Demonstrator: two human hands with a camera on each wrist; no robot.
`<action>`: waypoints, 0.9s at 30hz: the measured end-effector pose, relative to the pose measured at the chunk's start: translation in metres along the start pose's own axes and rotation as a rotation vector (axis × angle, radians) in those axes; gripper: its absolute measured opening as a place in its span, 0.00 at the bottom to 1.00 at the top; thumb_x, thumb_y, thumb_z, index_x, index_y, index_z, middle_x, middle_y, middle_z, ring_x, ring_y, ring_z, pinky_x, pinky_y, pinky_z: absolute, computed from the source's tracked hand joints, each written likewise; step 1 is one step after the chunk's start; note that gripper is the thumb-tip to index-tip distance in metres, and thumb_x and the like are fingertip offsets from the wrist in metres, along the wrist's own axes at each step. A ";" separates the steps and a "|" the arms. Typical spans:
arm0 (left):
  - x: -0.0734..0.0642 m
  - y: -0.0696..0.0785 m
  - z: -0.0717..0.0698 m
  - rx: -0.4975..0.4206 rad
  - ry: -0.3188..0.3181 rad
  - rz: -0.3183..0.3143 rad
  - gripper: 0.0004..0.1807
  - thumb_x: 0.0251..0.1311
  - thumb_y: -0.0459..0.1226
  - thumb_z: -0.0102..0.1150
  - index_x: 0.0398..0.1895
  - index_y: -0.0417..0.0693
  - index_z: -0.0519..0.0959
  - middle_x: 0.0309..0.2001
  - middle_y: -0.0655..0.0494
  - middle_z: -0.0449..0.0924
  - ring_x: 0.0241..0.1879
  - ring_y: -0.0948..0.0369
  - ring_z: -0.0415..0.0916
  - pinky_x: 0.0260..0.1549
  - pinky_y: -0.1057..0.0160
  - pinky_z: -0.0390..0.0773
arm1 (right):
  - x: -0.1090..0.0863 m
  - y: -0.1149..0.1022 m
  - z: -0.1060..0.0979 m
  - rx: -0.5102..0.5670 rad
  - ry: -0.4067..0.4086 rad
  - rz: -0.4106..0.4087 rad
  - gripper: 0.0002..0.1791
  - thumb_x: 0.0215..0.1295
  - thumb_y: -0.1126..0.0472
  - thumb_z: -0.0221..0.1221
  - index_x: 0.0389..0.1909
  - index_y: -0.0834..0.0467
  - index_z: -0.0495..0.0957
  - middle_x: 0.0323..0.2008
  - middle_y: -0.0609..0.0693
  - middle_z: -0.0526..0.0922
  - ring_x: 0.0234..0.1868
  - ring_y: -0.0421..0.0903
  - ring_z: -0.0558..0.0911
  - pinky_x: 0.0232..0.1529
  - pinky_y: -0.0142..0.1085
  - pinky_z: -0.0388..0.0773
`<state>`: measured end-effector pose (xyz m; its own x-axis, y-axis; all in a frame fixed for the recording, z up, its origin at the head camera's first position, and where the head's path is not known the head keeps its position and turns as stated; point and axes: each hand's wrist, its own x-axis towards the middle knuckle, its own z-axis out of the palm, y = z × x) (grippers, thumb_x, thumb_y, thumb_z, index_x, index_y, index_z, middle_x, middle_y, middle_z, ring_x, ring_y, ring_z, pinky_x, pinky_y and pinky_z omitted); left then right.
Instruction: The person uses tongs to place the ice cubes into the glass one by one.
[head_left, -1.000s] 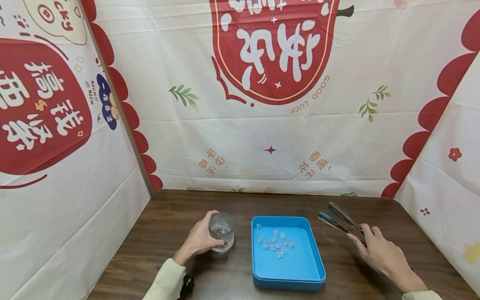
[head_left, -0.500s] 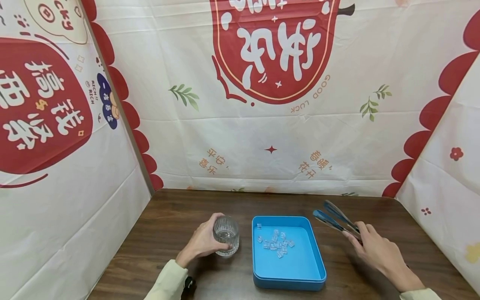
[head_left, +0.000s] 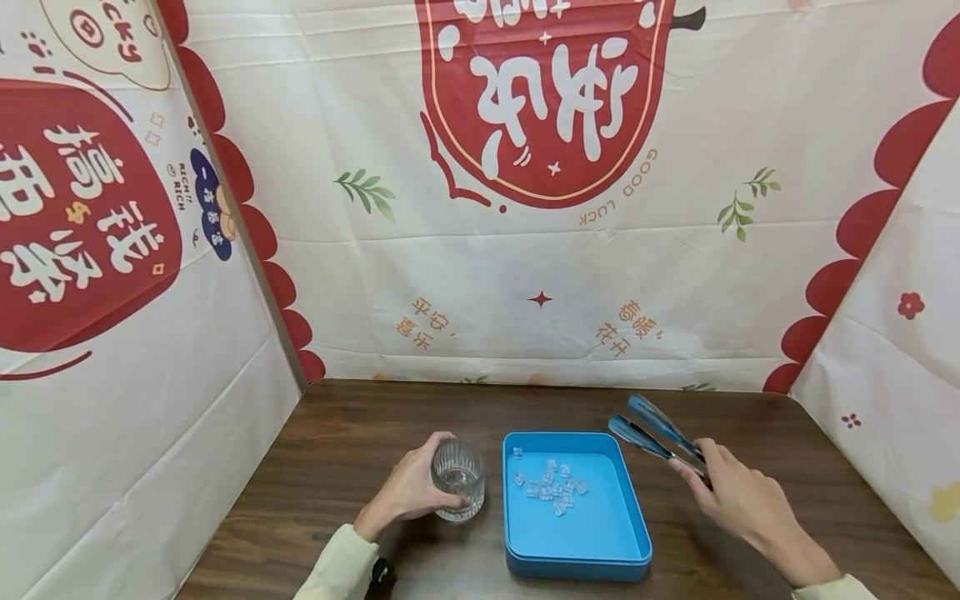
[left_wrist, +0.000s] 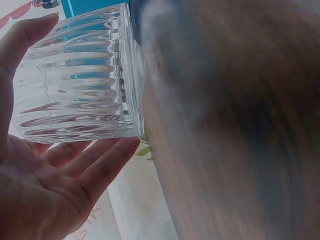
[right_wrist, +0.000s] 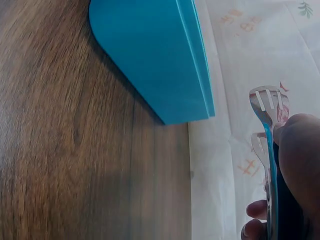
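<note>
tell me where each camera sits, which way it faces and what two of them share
Head: worn on the head, facing forward and down at the table; left hand, right hand and sleeves show.
Left wrist: on that wrist, facing the glass; much of that hand shows.
Right wrist: on that wrist, facing the tongs and blue tray; part of that hand shows.
Shared: head and left wrist both show the glass.

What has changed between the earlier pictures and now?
The left hand moved right with the clear ribbed glass, closer to the blue rectangular tray. The right hand moved left with the silver metal tongs, also closer. Nothing was let go; the tray and its small clear cubes stayed put.
</note>
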<state>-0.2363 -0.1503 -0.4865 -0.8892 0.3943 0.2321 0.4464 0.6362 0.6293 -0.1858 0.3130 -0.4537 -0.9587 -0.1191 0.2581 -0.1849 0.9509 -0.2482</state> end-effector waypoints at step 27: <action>0.000 0.005 0.007 -0.041 -0.102 0.007 0.48 0.40 0.52 0.80 0.64 0.53 0.65 0.51 0.50 0.78 0.48 0.54 0.77 0.45 0.53 0.78 | 0.004 -0.029 0.010 -0.035 0.045 -0.067 0.25 0.69 0.42 0.58 0.53 0.58 0.70 0.34 0.53 0.77 0.19 0.44 0.69 0.16 0.38 0.65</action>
<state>-0.2330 -0.1425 -0.4888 -0.8701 0.4655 0.1618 0.4466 0.6060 0.6582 -0.1870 0.2824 -0.4551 -0.9335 -0.1708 0.3153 -0.2403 0.9506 -0.1964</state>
